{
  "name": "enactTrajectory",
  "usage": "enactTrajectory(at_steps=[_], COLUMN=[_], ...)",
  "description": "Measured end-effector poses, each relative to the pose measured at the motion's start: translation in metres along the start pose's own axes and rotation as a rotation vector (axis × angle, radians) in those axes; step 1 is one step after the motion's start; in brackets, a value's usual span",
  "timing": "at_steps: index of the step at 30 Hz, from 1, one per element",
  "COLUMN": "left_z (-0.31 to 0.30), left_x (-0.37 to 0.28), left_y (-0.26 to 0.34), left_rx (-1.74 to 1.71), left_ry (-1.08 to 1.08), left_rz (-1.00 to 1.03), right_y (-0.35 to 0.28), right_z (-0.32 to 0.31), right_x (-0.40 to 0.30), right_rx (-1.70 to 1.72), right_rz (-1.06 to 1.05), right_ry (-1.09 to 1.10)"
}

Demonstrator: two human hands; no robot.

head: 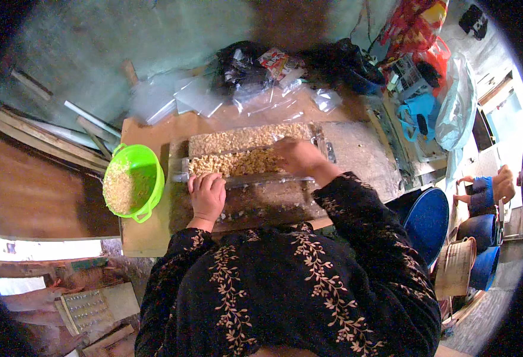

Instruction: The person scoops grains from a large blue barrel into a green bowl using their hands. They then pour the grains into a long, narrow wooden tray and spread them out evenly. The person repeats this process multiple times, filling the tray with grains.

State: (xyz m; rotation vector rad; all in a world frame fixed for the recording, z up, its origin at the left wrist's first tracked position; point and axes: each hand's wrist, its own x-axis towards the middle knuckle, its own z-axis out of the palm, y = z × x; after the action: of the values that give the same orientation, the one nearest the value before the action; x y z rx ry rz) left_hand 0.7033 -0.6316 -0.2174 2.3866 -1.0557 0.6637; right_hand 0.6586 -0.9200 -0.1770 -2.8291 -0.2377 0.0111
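Pale soybean-like pieces (230,163) fill a long, narrow mould (252,179) on a worn wooden board (359,156). A second long slab of the same pieces (243,139) lies just behind it. My left hand (208,194) rests with its fingertips on the mould's near edge at the left end. My right hand (299,156) is over the right part of the mould, blurred, its fingers bent down at the pieces; whether it holds any is hidden. A bright green plastic colander (156,192) with more pale pieces stands tilted-looking at the left.
Clear plastic bags (199,98) and black plastic bags (243,67) lie along the back of the table. Hanging bags (457,102) and blue tubs (428,223) are at the right. Another person (484,189) is beyond them.
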Motion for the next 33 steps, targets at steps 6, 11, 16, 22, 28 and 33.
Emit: enactTrajectory(at_steps=[6,11,16,22,28,33], left_z=[-0.002,-0.007,-0.006,-0.007,-0.010,-0.008], left_x=[0.000,0.000,-0.001,-0.001,0.000,-0.001], left_y=[0.000,0.004,0.006,0.007,0.010,0.010], left_rx=[0.021,0.029,0.029,0.025,0.029,0.030], left_ry=[-0.021,-0.006,0.000,-0.009,-0.012,0.029], left_rz=[0.030,0.028,0.013,-0.011,-0.019,-0.007], right_y=[-0.029,0.004,0.035,0.049,0.025,0.045], right_z=[0.012,-0.004,-0.016,-0.029,-0.004,-0.007], right_x=[0.005,-0.012,-0.033,-0.021,0.022,0.014], right_rx=[-0.207,-0.121,-0.097,0.018,-0.100,-0.110], right_rz=[-0.312,-0.309,-0.286,-0.050,-0.140,-0.200], right_ry=[0.038,-0.002,0.102,0.177,-0.079,-0.091])
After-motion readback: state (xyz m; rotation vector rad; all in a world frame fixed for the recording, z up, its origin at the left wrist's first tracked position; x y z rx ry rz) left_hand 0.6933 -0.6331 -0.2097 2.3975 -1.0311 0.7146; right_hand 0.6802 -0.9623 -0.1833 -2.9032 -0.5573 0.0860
